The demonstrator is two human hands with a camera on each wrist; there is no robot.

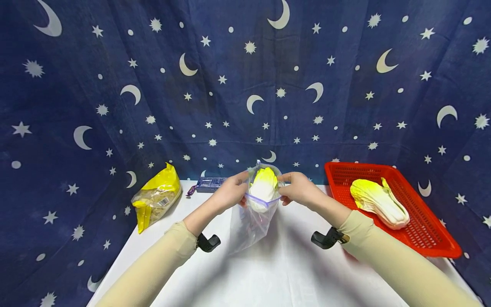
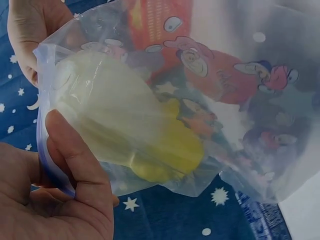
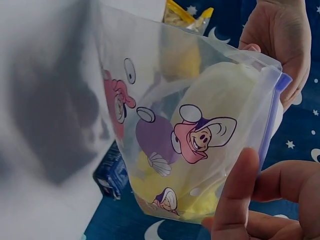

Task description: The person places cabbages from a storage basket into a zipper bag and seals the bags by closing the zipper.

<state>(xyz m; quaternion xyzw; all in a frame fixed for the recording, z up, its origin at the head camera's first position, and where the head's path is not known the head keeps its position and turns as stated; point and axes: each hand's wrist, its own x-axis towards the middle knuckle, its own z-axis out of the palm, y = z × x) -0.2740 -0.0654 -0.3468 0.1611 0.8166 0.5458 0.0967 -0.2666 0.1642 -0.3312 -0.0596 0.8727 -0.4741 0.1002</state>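
Note:
A clear zip bag with cartoon prints and a purple zip edge hangs open-mouthed above the white table. Inside it sits a napa cabbage, white at one end and yellow at the leafy end; the printed film covers part of it in both wrist views. My left hand pinches the left side of the bag's mouth, thumb against the outside of the film. On the opposite side my right hand pinches the rim between thumb and fingers.
A red basket at the right holds another napa cabbage. Toward the left stands a yellow and clear food package. Behind my left hand lie a dark blue box and a small purple wrapped item. A starry curtain closes off the back.

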